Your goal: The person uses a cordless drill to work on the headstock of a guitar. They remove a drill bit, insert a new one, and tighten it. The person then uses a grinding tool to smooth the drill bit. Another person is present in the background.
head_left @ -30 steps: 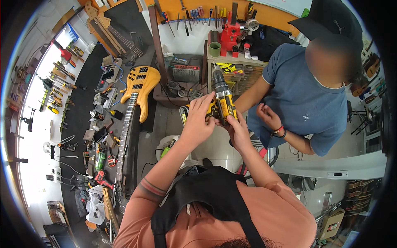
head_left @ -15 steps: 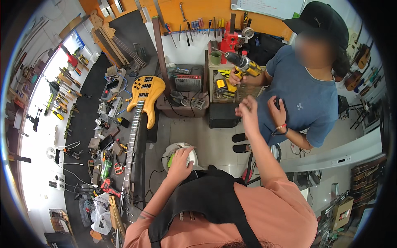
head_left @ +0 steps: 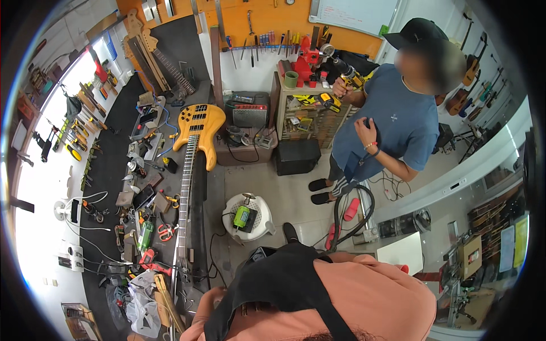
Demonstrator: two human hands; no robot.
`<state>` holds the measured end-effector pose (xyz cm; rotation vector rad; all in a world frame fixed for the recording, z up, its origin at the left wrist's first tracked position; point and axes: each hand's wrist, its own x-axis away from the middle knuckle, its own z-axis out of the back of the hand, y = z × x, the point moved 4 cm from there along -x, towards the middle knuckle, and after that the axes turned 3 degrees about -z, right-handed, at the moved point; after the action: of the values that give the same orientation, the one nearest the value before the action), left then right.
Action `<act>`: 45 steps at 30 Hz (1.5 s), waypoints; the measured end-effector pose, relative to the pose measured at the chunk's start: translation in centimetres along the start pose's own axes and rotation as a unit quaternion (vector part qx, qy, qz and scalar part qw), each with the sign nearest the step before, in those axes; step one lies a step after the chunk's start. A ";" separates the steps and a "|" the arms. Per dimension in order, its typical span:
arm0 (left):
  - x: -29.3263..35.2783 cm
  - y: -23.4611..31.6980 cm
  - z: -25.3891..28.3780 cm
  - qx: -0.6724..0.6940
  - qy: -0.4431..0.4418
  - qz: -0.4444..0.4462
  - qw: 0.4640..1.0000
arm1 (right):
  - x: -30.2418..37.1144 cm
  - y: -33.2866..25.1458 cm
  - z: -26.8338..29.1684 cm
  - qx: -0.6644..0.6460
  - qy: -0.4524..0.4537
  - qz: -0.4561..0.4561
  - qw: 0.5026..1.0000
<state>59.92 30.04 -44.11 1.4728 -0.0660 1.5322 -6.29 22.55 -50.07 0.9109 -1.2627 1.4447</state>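
Only a bent part of my left arm (head_left: pixel 210 298) shows, beside the black apron (head_left: pixel 278 273); its hand is hidden. My right hand is out of sight too. Close to my left side, an electric bass guitar (head_left: pixel 213 128) with a light wood body lies on the dark workbench, its neck toward me. In front of me a green power tool (head_left: pixel 242 216) rests on a white round stool (head_left: pixel 265 220). A co-worker (head_left: pixel 392 108) in a blue shirt grips a yellow and black cordless drill (head_left: pixel 354 78) in one hand and holds the other against the chest.
Tools, red-handled scissors (head_left: pixel 165 232) and a plastic bag (head_left: pixel 142 304) crowd the bench at left. A small amplifier (head_left: pixel 250 115), a black case (head_left: pixel 297 156) and a drawer cabinet (head_left: pixel 284 105) stand ahead. Pink slippers (head_left: pixel 351 209) and a black hose (head_left: pixel 371 213) lie on the floor.
Both my hands, raised in front of me before, have dropped out of view. The stool and green tool show more fully. My view has shifted, and the co-worker appears turned more sideways.
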 end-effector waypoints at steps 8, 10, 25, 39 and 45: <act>-0.2 -0.7 -1.8 0.098 0.036 -0.010 0.994 | -3.8 -7.8 7.2 0.186 0.191 0.123 0.956; 0.5 -1.6 -1.1 0.100 0.056 -0.004 0.993 | 0.1 -14.1 11.8 0.024 0.213 0.142 0.966; 1.2 -0.7 -0.3 0.159 0.011 0.029 0.987 | 5.4 -23.8 11.3 -0.079 0.232 0.140 0.959; -0.9 -2.8 -0.2 0.095 0.006 0.002 0.995 | 3.0 -9.7 7.0 -0.007 0.186 -0.044 0.982; -1.4 -3.1 -0.3 0.072 0.017 -0.032 0.997 | 3.8 -17.6 9.5 -0.053 0.196 0.067 0.977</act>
<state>61.41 31.05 -46.96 1.5471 0.1134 1.5358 9.26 13.75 -40.26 0.4466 -1.1044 1.5538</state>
